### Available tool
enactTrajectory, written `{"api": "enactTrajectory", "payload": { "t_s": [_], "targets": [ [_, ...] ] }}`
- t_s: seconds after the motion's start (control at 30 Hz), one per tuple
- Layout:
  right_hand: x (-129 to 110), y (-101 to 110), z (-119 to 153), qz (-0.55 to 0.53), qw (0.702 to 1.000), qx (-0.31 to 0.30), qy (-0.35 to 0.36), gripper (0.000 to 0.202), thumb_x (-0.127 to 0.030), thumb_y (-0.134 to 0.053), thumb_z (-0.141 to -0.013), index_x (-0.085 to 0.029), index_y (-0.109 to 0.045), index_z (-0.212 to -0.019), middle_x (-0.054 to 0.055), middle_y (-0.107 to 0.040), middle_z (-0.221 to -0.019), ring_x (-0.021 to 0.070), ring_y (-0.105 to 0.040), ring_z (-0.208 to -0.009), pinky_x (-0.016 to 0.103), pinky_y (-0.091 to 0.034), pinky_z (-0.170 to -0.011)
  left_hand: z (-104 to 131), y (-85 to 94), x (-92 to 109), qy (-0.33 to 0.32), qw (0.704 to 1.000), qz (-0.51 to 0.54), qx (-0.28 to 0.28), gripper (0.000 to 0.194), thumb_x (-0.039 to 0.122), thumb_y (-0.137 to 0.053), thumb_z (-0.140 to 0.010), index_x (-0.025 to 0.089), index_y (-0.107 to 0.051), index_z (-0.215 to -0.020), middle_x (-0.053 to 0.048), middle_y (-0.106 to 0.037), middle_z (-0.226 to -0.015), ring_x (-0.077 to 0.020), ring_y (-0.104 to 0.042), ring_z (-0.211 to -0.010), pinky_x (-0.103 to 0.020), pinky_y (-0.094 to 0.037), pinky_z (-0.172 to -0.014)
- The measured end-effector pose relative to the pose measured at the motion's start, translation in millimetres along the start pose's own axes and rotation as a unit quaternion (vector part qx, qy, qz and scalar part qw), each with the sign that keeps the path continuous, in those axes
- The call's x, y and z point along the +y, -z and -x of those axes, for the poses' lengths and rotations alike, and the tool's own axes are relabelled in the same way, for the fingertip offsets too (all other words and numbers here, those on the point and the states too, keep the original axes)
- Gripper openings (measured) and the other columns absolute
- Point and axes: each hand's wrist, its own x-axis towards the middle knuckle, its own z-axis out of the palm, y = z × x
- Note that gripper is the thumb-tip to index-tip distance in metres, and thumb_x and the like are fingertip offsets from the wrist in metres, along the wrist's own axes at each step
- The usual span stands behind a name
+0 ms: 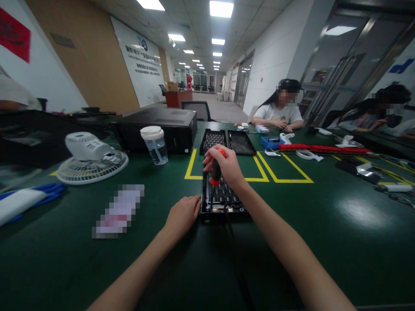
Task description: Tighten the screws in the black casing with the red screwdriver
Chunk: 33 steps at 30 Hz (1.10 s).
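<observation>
My right hand (225, 166) is closed around the handle of a red and black screwdriver (215, 175), held upright. The shaft points down at the near left corner of an open black housing (223, 211), which has rows of dark rounded parts inside and a light-coloured strip along its near end. Whether the tip sits in a screw is too small to tell. At the housing's left side, my left hand (184, 211) grips the edge, its fingertips partly hidden. From the near end, a black cable (231, 229) runs toward me.
Beyond the housing lie an open black case (214, 139) and its lid (241, 143). To the left are a lidded cup (157, 147), a white fan (92, 160) and a blurred-out flat item (119, 211). A blue tray (272, 142) lies to the right, near a seated person (280, 110).
</observation>
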Motion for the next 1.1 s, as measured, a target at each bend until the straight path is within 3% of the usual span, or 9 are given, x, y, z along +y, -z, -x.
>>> {"api": "enactTrajectory", "payload": {
  "t_s": [0.17, 0.3, 0.53, 0.67, 0.93, 1.1],
  "targets": [
    [0.6, 2.6, -2.8, -0.123, 0.991, -0.047, -0.017, 0.015, -0.028, -0.060, -0.077, -0.014, -0.060, -0.082, 0.005, -0.067, -0.084, 0.0119, -0.066, -0.068, 0.029, -0.055, -0.070, 0.5, 1.0, 0.8, 0.005, 1.000, 0.001, -0.004, 0.036, 0.035, -0.032, -0.090, 0.024, -0.057, -0.114, -0.005, -0.067, -0.104, -0.0189, -0.060, -0.093, -0.028, -0.046, -0.076],
    [4.7, 4.6, -3.2, -0.148, 0.985, -0.085, -0.022, 0.015, -0.030, -0.058, -0.079, -0.016, -0.056, -0.083, 0.003, -0.068, -0.085, 0.0108, -0.065, -0.057, 0.026, -0.055, -0.057, 0.9, 0.9, 0.5, -0.004, 1.000, 0.002, 0.002, 0.036, 0.035, -0.032, -0.090, 0.024, -0.058, -0.113, -0.005, -0.067, -0.104, -0.0194, -0.060, -0.094, -0.030, -0.046, -0.078],
    [9.0, 5.4, -5.0, -0.148, 0.985, -0.088, 0.012, 0.017, -0.032, -0.058, -0.080, -0.016, -0.056, -0.076, -0.005, -0.059, -0.059, 0.0055, -0.051, -0.038, 0.017, -0.042, -0.038, 0.3, -1.9, -1.1, -0.009, 1.000, 0.001, 0.008, 0.036, 0.035, -0.032, -0.090, 0.023, -0.057, -0.114, -0.005, -0.067, -0.105, -0.0191, -0.060, -0.095, -0.030, -0.046, -0.080],
    [7.8, 5.1, -4.0, -0.164, 0.982, -0.095, 0.009, 0.017, -0.031, -0.057, -0.081, -0.016, -0.055, -0.074, -0.007, -0.049, -0.052, 0.0045, -0.045, -0.037, 0.016, -0.035, -0.037, 0.4, -2.3, -1.6, -0.007, 1.000, 0.000, 0.008, 0.036, 0.035, -0.032, -0.091, 0.023, -0.057, -0.114, -0.005, -0.067, -0.105, -0.0185, -0.060, -0.095, -0.029, -0.045, -0.079],
    [6.7, 6.3, -4.1, -0.210, 0.968, -0.137, -0.026, 0.033, -0.037, -0.031, -0.086, -0.016, -0.055, -0.077, -0.004, -0.049, -0.056, 0.0076, -0.046, -0.042, 0.021, -0.037, -0.042, -0.1, -2.7, -2.4, -0.010, 1.000, 0.000, 0.007, 0.037, 0.035, -0.031, -0.091, 0.023, -0.057, -0.114, -0.004, -0.066, -0.107, -0.0190, -0.059, -0.096, -0.030, -0.045, -0.080],
    [4.0, 6.1, -3.4, -0.216, 0.964, -0.150, -0.031, 0.032, -0.032, -0.028, -0.084, -0.015, -0.055, -0.077, -0.002, -0.049, -0.056, 0.0087, -0.046, -0.043, 0.022, -0.038, -0.043, 0.3, -0.8, -1.1, -0.006, 1.000, 0.002, 0.004, 0.037, 0.035, -0.031, -0.090, 0.022, -0.058, -0.113, -0.005, -0.066, -0.105, -0.0193, -0.060, -0.095, -0.031, -0.046, -0.080]
  ]
}}
